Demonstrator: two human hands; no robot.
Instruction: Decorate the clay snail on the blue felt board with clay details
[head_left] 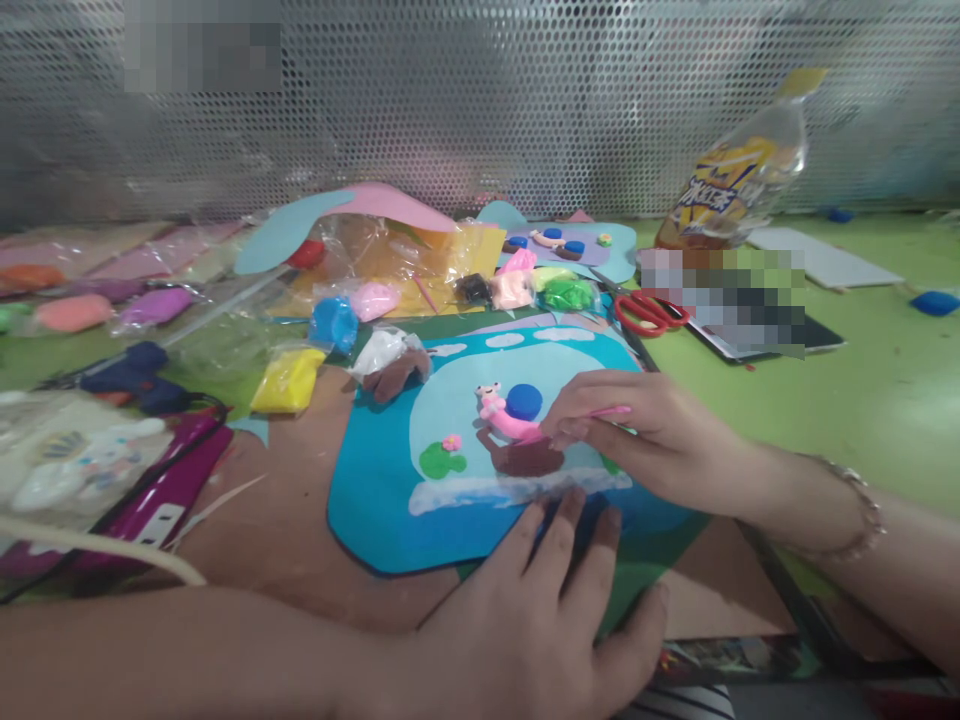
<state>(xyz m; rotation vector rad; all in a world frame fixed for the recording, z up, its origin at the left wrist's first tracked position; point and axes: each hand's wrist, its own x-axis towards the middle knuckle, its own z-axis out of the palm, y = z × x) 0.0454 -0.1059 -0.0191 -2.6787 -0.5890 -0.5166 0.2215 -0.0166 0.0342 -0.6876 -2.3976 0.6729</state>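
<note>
A blue craft board (375, 500) lies in front of me, bearing a pink clay snail (504, 412) with a blue shell, a brown mound (529, 458), a green leaf (441, 462) and a white strip. My right hand (645, 432) pinches a thin pink tool (611, 411) against the snail's rear. My left hand (536, 610) lies flat with its fingers spread on the board's near edge.
Bags of coloured clay (341, 322) lie behind the board, a yellow bag (289, 380) to its left. Red scissors (646, 312) and a tilted drink bottle (739, 180) are at the back right. A glue gun (135, 375) and a magenta case (161, 490) sit left.
</note>
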